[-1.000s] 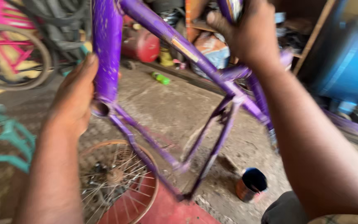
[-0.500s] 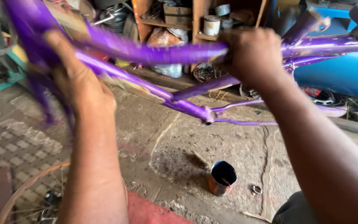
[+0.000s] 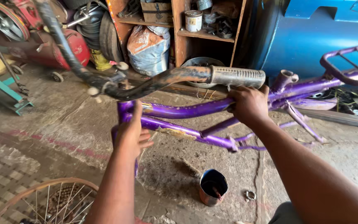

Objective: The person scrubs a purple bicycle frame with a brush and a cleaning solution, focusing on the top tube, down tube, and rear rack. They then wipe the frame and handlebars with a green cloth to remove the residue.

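nearest the camera, low left: rusty spoked bicycle wheel rim lying flat on the patterned floor, well below the left forearm. just right of it, a small open metal paint tin with a brush inside stands on the bare concrete floor, and a small metal ring lies beside the tin.

above these, the purple-painted metal bicycle frame is held off the ground, lying roughly level across the view. left hand is closed around the frame's front end at the head tube, thumb pointing up along it. right hand is closed over the top tube further back, fingers wrapped round it. frame spans between both hands and runs on rightward to a purple rear carrier rack.

a rusty dark handlebar with a grey ribbed grip crosses just above the frame, the grip end just above the right hand.

open room: bare floor beneath and left of the frame. edges: wooden shelf unit and a bulging sack behind, large blue drum close behind the rack, red tank on wheels far left.
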